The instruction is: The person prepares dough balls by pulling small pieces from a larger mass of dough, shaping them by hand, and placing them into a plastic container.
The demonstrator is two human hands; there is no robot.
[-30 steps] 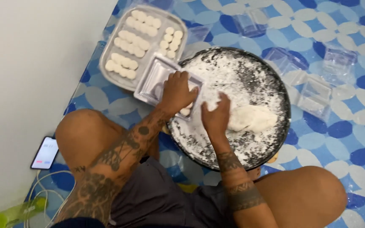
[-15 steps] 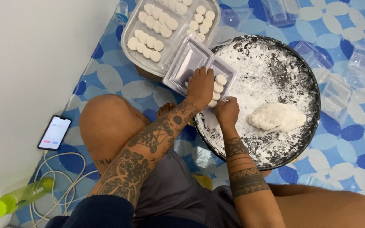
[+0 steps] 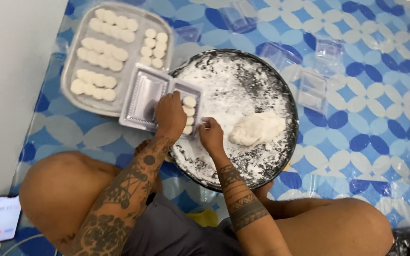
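Observation:
My left hand (image 3: 169,114) rests palm down on an open clear plastic clamshell box (image 3: 143,97) that lies on the left rim of a round black tray (image 3: 262,156) dusted with white flour. Several small white dough discs (image 3: 188,114) sit in a row in the box's right half, just under my left fingers. My right hand (image 3: 211,135) is on the floured tray beside the box, fingers curled together; I cannot tell if it pinches anything. A lump of white dough (image 3: 257,128) lies on the tray right of that hand.
A rectangular metal tray (image 3: 72,61) with rows of white dough discs stands at the upper left. Several empty clear plastic boxes (image 3: 314,87) lie on the blue patterned mat beyond the round tray. A phone (image 3: 3,219) lies at lower left by my knee.
The view has shifted closer. My left hand has stayed on the clamshell box. My right hand has moved left from the dough lump to the box's edge.

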